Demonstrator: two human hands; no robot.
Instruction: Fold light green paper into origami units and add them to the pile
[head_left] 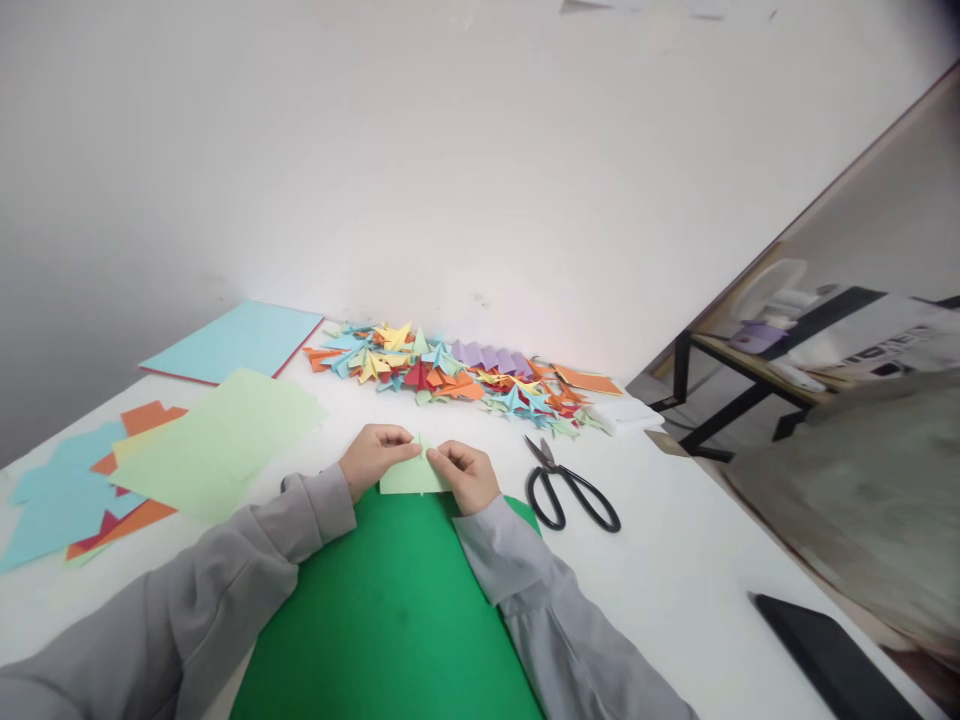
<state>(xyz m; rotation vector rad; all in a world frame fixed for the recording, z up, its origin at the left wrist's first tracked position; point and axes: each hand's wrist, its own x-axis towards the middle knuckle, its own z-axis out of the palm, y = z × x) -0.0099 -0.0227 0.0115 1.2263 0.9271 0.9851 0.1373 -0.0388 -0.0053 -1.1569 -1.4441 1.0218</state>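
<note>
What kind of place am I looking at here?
Probably a home craft corner, perhaps in a bedroom: a white table against a wall holds a heap of folded paper shapes and black-handled scissors, and what looks like a bed stands off to the right.

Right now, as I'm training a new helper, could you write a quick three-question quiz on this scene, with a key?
1. True or false: the left hand and right hand both hold the pale green paper.
2. Between the grey sleeves, the large sheet is: A) red, B) green, C) black.
3. Fill in: the scissors lie nearer the ____ hand.

Key: 1 true; 2 B; 3 right.
</note>
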